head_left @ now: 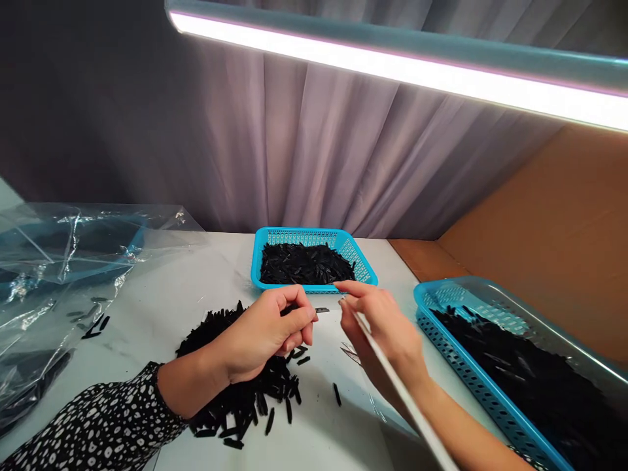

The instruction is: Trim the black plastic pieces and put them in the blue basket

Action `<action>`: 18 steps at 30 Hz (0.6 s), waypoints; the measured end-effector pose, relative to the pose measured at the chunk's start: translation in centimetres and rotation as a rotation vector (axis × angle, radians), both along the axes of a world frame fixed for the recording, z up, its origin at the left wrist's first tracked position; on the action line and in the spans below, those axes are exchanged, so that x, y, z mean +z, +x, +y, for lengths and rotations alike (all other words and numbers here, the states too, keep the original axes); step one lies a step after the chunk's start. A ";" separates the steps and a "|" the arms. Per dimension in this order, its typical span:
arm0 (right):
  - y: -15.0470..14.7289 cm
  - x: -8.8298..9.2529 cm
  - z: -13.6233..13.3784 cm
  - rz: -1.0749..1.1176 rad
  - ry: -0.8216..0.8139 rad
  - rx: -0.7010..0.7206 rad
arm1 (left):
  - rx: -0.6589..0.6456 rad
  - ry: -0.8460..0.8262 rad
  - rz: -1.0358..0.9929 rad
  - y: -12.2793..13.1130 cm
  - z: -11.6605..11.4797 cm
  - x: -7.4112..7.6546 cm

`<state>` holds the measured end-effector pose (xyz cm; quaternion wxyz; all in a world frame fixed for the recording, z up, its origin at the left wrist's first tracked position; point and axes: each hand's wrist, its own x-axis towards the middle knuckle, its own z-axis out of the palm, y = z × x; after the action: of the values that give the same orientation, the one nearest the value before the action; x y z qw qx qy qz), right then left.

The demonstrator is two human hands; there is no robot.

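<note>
Hovering just above a pile [245, 399] of short black sticks, the left hand [265, 330] is curled closed, its fingertips pinching one small black piece [322, 309] whose end pokes out to the right. The right hand [387, 327] sits just beside it, fingers closed around a thin white rod [407, 392] that runs back along the forearm toward the camera. The rod's tip lies near the piece, though whether they touch cannot be told. Both hands are close together, near the middle of the white counter [318, 445].

The pile spreads under and behind the left wrist, with a few sticks scattered at its edges. A black-and-white spotted sleeve [98, 425] covers the left forearm.

Beyond the hands stands a blue basket [304, 231] holding more black sticks. A second blue basket [471, 379], also filled with them, sits at the right edge of the counter, near the right arm. On the left lies a crumpled clear bag [63, 261], with some loose sticks [95, 324] beside it. A grey curtain [304, 150] hangs behind, a lit lamp [392, 65] crosses overhead, and brown cardboard [549, 242] stands to the right.
</note>
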<state>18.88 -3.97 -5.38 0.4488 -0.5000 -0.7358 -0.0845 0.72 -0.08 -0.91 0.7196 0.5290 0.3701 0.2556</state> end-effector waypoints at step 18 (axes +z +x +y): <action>0.2 -1.0 3.1 0.585 -0.469 0.108 | 0.074 -0.140 0.025 0.0 1.3 -1.6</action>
<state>19.04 -0.92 -6.34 0.5173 -0.5526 -0.6011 0.2564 0.76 1.24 -2.51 0.7403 0.4665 0.4153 0.2487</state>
